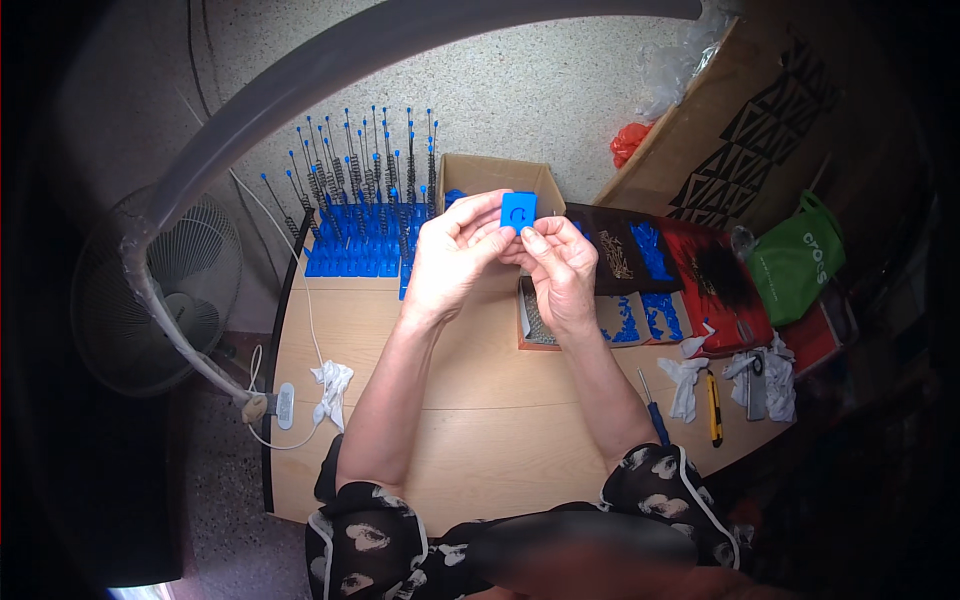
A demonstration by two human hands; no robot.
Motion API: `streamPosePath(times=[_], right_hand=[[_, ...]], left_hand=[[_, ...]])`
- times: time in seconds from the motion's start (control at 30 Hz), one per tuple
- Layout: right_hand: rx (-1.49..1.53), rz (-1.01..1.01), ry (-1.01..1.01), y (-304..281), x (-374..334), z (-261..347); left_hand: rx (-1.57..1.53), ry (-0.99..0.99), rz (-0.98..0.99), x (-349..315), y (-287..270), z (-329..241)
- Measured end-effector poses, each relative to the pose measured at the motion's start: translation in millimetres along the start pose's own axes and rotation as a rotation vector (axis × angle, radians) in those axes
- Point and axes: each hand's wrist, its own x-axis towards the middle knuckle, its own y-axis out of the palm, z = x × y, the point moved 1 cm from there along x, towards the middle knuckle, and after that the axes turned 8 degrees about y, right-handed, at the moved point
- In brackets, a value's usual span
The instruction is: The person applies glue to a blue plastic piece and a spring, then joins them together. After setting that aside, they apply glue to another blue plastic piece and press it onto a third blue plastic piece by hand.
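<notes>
Both hands up over the wooden surface [480,400], w/ a small blue square part [518,211] pinched between them. Left hand [452,258] has its grip closed on the part's left side, thumb & fingers wrapped round it. Right hand [560,268] also grips it from below/right, thumb tip on the front face, just under a round mark in the middle. Part sits upright, face toward the camera, above the front edge of an open cardboard box [497,180].

Left of the box: a rack of blue bases [355,245] w/ thin rods & coil springs standing up, packed in rows. Under the right hand, a small tray [530,325] w/ tiny metal bits, partly hidden. Right of that, dark and red boxes [690,275] holding more blue pieces. Near the right edge: a yellow cutter [714,408], a blue-handled screwdriver [655,415], white rags [770,375], a green bag [797,260]. Another white rag [332,388] lies at the left of the surface beside a white cable. A fan [155,290] stands on the floor at left.
</notes>
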Motion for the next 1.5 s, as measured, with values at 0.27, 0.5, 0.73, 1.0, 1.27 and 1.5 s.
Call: streamPosePath(times=[0.27, 0.5, 0.73, 1.0, 1.27, 1.5], right_hand=[[0.023, 0.002, 0.032, -3, 1, -1], [-0.021, -0.029, -0.006, -1, 1, -2], [-0.142, -0.071, -0.069, -1, -2, -2], [-0.068, -0.073, -0.006, -5, 2, -6], [-0.081, -0.091, 0.015, -7, 3, -8], [-0.108, -0.092, 0.034, -9, 2, -8]], left_hand=[[-0.019, -0.029, 0.002, 1, -1, 3], [-0.012, -0.082, 0.008, 1, -3, 4], [-0.019, -0.067, 0.007, 0, -1, 4], [0.024, -0.072, -0.006, 1, 0, 8], [0.049, -0.056, -0.019, 2, -4, 13], [0.087, -0.113, -0.048, 2, -12, 19]])
